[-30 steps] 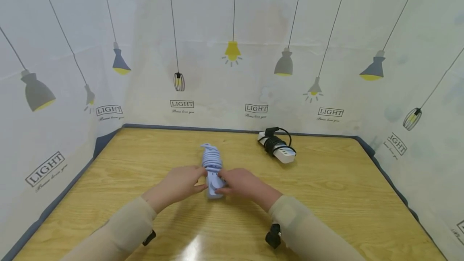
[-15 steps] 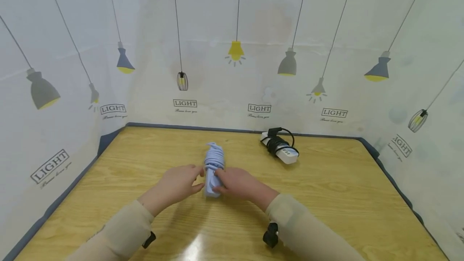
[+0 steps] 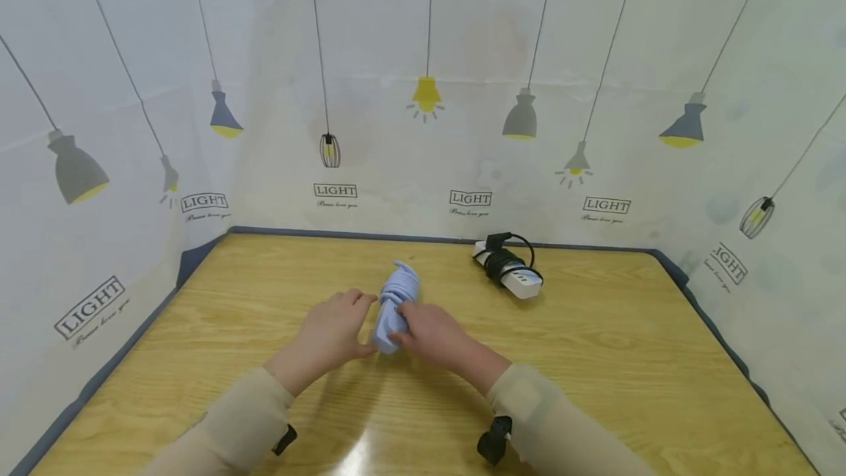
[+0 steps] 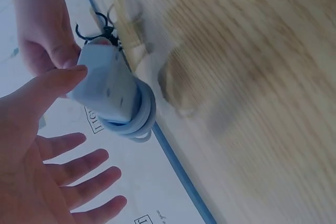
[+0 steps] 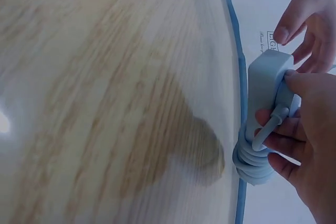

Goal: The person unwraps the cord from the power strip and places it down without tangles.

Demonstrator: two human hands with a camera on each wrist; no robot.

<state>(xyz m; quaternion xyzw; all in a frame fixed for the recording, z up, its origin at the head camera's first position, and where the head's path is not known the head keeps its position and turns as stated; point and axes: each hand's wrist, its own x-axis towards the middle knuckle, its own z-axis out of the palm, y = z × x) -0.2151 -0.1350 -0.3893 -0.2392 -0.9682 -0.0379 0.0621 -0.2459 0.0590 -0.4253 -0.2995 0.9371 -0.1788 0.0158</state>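
Note:
A light blue power strip (image 3: pixel 396 300) with its own cord wound round it is held over the wooden table (image 3: pixel 595 358), its far end tilted right. My right hand (image 3: pixel 405 329) grips its near end, fingers curled over the cord loops, and the right wrist view shows that power strip (image 5: pixel 273 103) in the right hand (image 5: pixel 294 135). My left hand (image 3: pixel 360 322) lies open beside it. In the left wrist view the left hand (image 4: pixel 63 124) has spread fingers, and only its thumb touches the end of the power strip (image 4: pixel 107 95).
A white power strip (image 3: pixel 518 281) bound with a black cord lies at the back right of the table. Printed curtain walls (image 3: pixel 423 131) close in the table on three sides. A blue-grey border (image 3: pixel 330 232) runs along the table's edges.
The blue strip's far end has swung to the right and the bundle has moved slightly away from me. My left hand has loosened from it, fingers now spread. The right hand keeps its hold.

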